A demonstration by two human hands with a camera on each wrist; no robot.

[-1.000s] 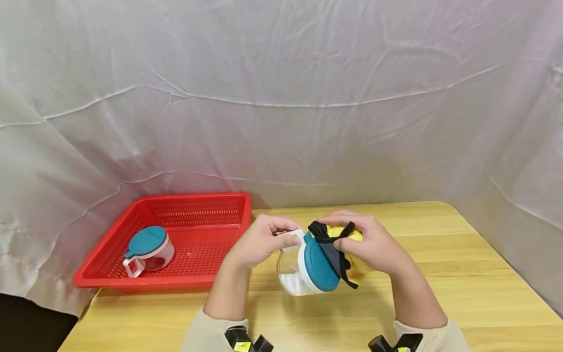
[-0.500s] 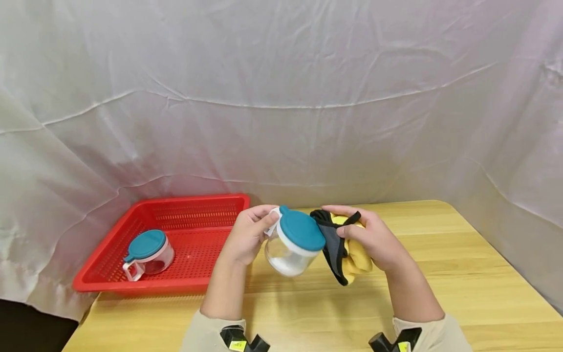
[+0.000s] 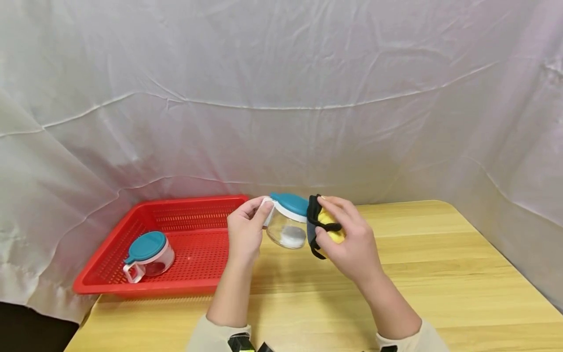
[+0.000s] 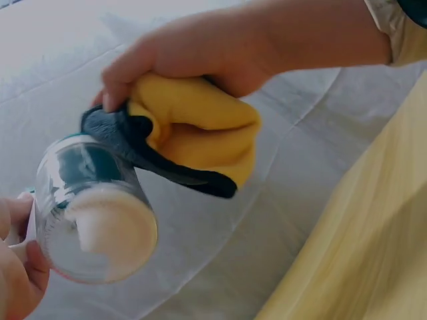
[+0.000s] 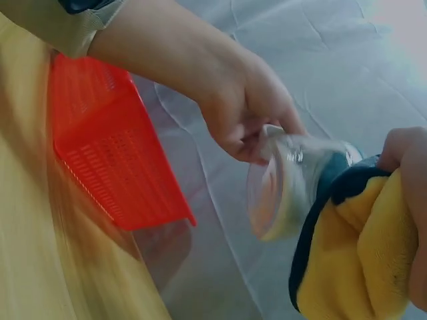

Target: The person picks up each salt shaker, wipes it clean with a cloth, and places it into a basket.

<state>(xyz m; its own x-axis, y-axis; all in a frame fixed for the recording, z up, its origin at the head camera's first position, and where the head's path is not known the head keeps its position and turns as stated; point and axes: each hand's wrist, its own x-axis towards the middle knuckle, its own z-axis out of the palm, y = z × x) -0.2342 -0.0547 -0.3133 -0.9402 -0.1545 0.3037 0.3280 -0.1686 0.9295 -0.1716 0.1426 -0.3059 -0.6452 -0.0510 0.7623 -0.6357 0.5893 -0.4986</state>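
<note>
A clear jar (image 3: 286,233) with a teal lid (image 3: 291,203) and a white handle is held up above the table, some white stuff in its bottom. My left hand (image 3: 246,230) pinches the jar's handle between thumb and fingers. In my right hand (image 3: 352,239) is a bunched cloth (image 4: 200,133), yellow with a dark grey side and black edging. The cloth lies against the right side of the jar near the lid. Seen from the right wrist, the cloth (image 5: 353,247) covers part of the lid end.
A red plastic basket (image 3: 202,279) stands at the left of the wooden table (image 3: 431,264). Inside it sits a second jar (image 3: 159,259) with a teal lid and a white handle. A pale curtain (image 3: 281,142) hangs behind the table.
The jar has gone up and to the left, turning from tipped rightward to nearly upright. The right hand's cloth came off the lid, then moved in against the jar's right side.
</note>
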